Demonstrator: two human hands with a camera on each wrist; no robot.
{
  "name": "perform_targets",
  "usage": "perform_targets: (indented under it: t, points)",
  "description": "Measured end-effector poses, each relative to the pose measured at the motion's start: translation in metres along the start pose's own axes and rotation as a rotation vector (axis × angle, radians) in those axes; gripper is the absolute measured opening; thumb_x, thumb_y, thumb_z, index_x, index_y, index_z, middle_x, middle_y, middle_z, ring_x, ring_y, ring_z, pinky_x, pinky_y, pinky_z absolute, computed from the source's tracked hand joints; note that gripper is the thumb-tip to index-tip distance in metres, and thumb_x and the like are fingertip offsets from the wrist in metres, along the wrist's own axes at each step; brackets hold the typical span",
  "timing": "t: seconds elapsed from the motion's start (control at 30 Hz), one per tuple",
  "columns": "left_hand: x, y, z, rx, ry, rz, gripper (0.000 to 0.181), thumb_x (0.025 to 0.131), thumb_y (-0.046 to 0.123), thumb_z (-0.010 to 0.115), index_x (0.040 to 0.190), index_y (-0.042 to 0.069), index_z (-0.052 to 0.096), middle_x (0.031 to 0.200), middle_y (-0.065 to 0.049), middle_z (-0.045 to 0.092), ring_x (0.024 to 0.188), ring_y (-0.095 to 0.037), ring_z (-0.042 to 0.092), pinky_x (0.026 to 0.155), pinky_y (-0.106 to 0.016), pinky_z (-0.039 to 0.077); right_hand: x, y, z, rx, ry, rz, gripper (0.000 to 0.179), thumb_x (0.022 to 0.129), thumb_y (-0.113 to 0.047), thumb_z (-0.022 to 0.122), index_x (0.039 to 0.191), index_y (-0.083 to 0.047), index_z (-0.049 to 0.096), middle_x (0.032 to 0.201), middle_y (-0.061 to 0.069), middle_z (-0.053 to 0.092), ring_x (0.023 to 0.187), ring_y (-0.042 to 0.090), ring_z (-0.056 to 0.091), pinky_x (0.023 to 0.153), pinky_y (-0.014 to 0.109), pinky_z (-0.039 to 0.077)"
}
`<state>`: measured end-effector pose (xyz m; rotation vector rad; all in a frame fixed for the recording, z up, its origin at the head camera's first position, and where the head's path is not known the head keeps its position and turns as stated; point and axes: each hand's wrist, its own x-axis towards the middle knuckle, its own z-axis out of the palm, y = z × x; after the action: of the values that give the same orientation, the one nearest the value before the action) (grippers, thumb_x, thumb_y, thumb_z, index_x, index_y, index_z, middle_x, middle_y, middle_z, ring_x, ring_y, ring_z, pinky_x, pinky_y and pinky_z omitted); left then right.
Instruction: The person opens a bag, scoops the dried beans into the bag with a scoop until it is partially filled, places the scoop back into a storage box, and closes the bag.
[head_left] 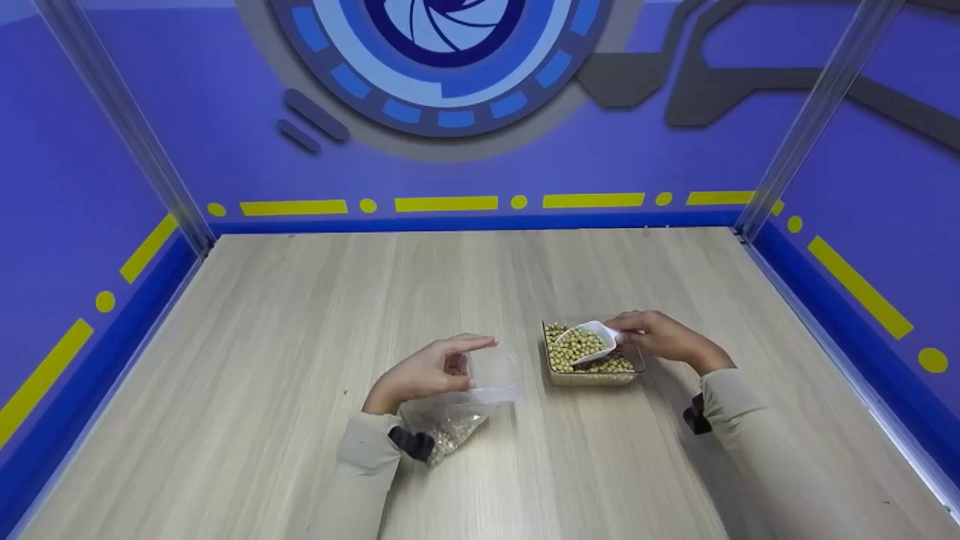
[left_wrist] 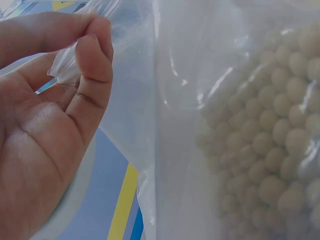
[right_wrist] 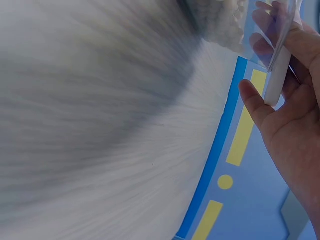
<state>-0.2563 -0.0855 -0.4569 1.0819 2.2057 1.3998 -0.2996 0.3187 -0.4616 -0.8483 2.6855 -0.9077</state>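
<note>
L hand (head_left: 420, 369) grasps top of clear bag (head_left: 454, 414), part-full of pale beans (head_left: 451, 440), front-ctr of tbl (head_left: 285, 330). To its R, R hand (head_left: 667, 337) grips white scoop (head_left: 604, 333) w/ beans, in or just over clear tub (head_left: 592, 380) of beans; I can't tell which.

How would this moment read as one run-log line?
left hand: holds clear bag of beans | right hand: holds white scoop loaded with beans | clear container: holds more beans
</note>
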Motion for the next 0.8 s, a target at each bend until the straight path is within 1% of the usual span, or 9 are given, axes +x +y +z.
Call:
perform_targets:
  t: [0.13,0.23,0.4,0.5,0.63,0.8]
  points:
    - [-0.0005,0.0011,0.0001,-0.001,0.0,-0.002,0.063,0.083,-0.002,0.061,0.143,0.0,0.042,0.143,-0.016,0.046,0.076,-0.004,0.049,0.069,-0.017,0.042,-0.0011,0.0008,0.0004,0.015,0.006,0.012,0.031,0.096,-0.012,0.055,0.125,-0.003,0.064,0.126,0.019,0.062,0.119,0.04,0.055,0.098,0.055,0.043]
    - [-0.0011,0.0018,0.0001,-0.015,-0.006,-0.009,0.063,0.085,-0.003,0.06,0.145,0.002,0.041,0.145,-0.016,0.044,0.076,-0.006,0.049,0.068,-0.018,0.041,-0.002,0.0011,0.0008,0.047,0.006,0.009,0.032,0.097,-0.013,0.054,0.125,-0.003,0.064,0.127,0.02,0.061,0.119,0.04,0.054,0.096,0.052,0.045]
    - [-0.0018,0.0018,0.0004,-0.039,-0.01,-0.021,0.063,0.086,-0.004,0.059,0.145,0.002,0.04,0.147,-0.015,0.042,0.074,-0.007,0.047,0.066,-0.019,0.041,-0.0028,0.0012,0.0009,0.065,0.003,-0.011,0.031,0.097,-0.014,0.054,0.123,-0.002,0.065,0.125,0.019,0.062,0.115,0.036,0.057,0.091,0.034,0.05]
    - [-0.0015,0.0008,0.0006,-0.042,-0.007,-0.018,0.063,0.085,-0.004,0.06,0.145,0.001,0.04,0.147,-0.016,0.042,0.074,-0.006,0.048,0.066,-0.019,0.041,-0.0029,0.0015,0.0009,0.063,0.005,-0.019,0.03,0.097,-0.015,0.054,0.121,-0.003,0.066,0.123,0.018,0.063,0.111,0.03,0.058,0.088,0.028,0.05]
    - [-0.0012,-0.0001,0.0006,-0.046,-0.008,-0.013,0.063,0.085,-0.004,0.06,0.145,0.002,0.04,0.147,-0.016,0.042,0.074,-0.005,0.048,0.066,-0.018,0.041,-0.0029,0.0029,0.0014,0.08,0.009,-0.012,0.03,0.097,-0.014,0.054,0.122,-0.003,0.066,0.122,0.018,0.063,0.108,0.026,0.058,0.086,0.027,0.05]
    - [-0.001,0.0006,0.0008,-0.05,-0.01,-0.012,0.063,0.085,-0.005,0.06,0.145,0.001,0.04,0.145,-0.017,0.043,0.074,-0.005,0.048,0.065,-0.018,0.041,-0.0042,0.0039,0.0028,0.111,0.022,0.013,0.032,0.097,-0.015,0.054,0.125,-0.003,0.064,0.125,0.018,0.062,0.113,0.031,0.057,0.09,0.029,0.049]
